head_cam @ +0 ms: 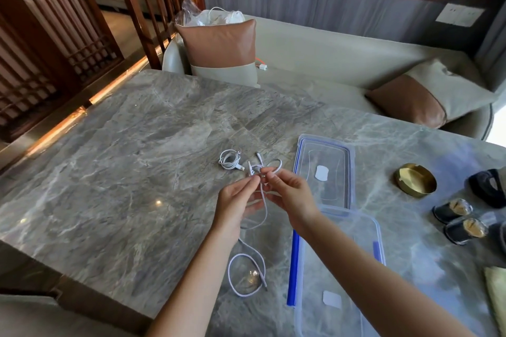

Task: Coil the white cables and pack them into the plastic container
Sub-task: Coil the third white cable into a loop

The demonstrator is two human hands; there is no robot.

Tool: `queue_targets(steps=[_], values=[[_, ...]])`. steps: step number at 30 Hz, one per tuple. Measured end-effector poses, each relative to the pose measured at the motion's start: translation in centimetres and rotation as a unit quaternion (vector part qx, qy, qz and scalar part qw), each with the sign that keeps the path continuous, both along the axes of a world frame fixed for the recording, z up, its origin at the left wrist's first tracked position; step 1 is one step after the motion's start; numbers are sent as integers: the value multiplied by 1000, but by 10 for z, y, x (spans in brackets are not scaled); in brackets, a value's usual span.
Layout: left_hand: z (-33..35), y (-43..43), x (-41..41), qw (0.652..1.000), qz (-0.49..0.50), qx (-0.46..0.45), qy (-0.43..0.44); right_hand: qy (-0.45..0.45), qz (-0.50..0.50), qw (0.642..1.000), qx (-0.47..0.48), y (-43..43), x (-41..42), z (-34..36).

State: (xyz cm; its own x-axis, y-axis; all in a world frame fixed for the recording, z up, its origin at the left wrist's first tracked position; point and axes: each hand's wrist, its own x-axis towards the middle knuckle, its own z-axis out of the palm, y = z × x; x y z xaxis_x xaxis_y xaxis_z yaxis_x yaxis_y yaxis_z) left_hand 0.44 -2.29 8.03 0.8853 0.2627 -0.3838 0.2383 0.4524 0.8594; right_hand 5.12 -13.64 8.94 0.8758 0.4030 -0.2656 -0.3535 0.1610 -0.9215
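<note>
My left hand and right hand pinch the braided white cable in curled fingers above the veined grey marble counter, its limp tail looping below. A tidy round coil lies just beyond; the clear, blue-clipped plastic container sits at right

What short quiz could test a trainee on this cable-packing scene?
1. True or false: the clear plastic container with blue clips stands open, without its lid.
2. What do the left hand and right hand hold? A) a long loose white cable B) a round brass dish C) a brown cushion
3. Fill in: the small coiled white cable lies on the grey marble table, to the ___ of the flat clear lid.
Key: 1 true; 2 A; 3 left.
</note>
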Motion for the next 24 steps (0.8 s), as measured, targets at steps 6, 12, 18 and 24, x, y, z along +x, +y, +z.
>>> queue_targets(steps=[6, 12, 18, 24], values=[[-2, -1, 1, 988, 18, -137, 61, -54, 55, 995, -57, -1, -4, 1], [9, -1, 10, 992, 89, -81, 43, -27, -46, 996, -73, -8, -8, 0], [16, -2, 10, 995, 96, -20, 7, 169, 178, 960, -135, -3, -27, -3], [24, 4, 9, 995, 42, 88, -24, 389, -84, 906, 147, 18, -39, -3]])
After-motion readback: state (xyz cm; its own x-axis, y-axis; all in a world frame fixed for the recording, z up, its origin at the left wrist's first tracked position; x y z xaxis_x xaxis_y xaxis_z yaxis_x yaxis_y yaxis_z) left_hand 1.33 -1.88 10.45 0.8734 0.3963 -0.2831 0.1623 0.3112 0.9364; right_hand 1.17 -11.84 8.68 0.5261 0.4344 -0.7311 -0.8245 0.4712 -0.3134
